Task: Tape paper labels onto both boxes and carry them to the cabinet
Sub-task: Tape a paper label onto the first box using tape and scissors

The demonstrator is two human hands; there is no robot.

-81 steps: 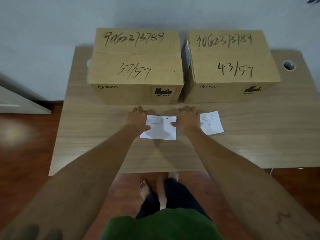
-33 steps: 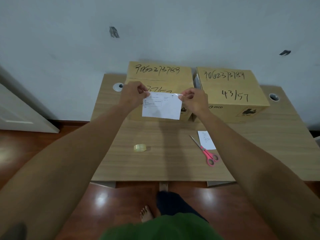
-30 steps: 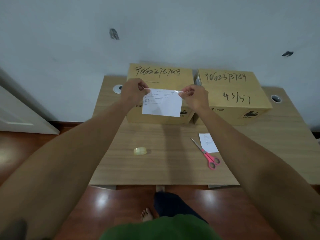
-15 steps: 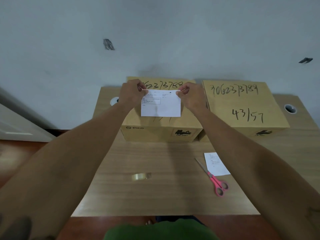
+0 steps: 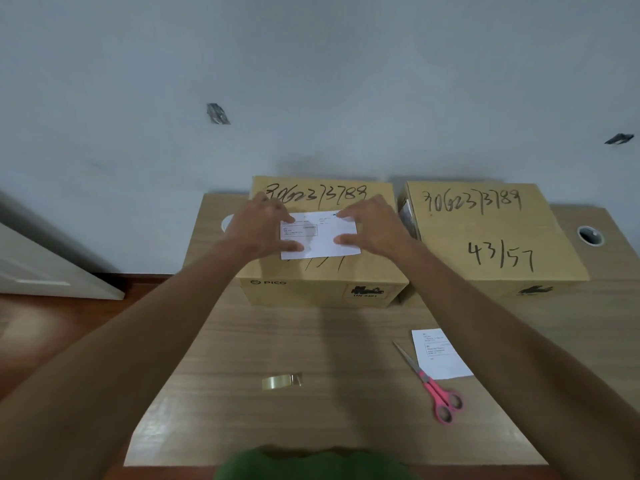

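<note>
1. The left hand and right hand lie flat with fingers spread, pressing the ends of a paper label between them; neither hand grips anything.
2. The label's small print cannot be read. It lies on top of the left box, marked "PICO", over handwritten digits.
3. The right box reads "43/57".
4. On the table: a tape roll, pink scissors, and a second label.

A wooden table is pictured below the fingers, a cable hole far to their right. A scuffed wall is seen beyond them, a door to their left.
</note>
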